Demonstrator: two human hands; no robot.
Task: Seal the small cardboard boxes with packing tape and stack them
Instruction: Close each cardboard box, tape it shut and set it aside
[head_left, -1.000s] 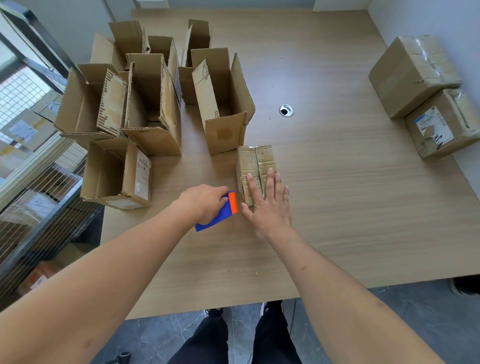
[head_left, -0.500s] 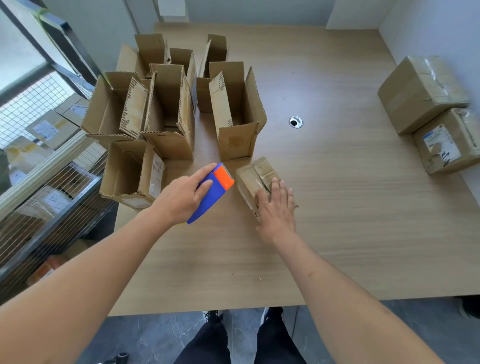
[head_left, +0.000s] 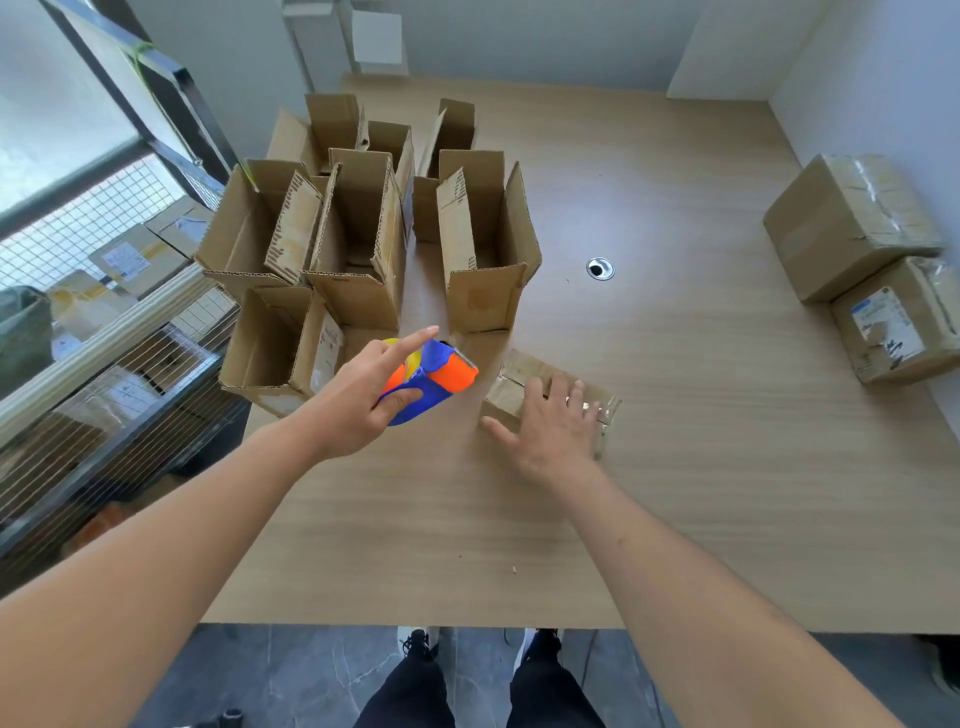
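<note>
My left hand (head_left: 358, 400) grasped the blue-and-orange plastic tape dispenser (head_left: 434, 382), thumb and lower fingers wrapped round its body and the forefinger stretched out straight above it, the tool lifted off the table with its toothed edge facing right. My right hand (head_left: 550, 426) lay flat, fingers spread and uncurled, pressing on the small closed cardboard box (head_left: 519, 382) that sat at an angle on the pale wooden table (head_left: 675, 467), just right of the dispenser and apart from it. Glossy tape seemed to run over the box's right end, though I could not tell whether every seam was covered.

I judged the step in hand to be the box's next strip of tape. To do it well, I would keep the flat palm bearing down so the flaps stayed shut, start the tape on the near side wall, draw it straight along the seam, and only then tear against the teeth.

Farther off to the left stood a cluster of open brown cardboard boxes (head_left: 483, 249), flaps up, not yet sealed. At far right sat two taped brown parcels (head_left: 852, 223).
</note>
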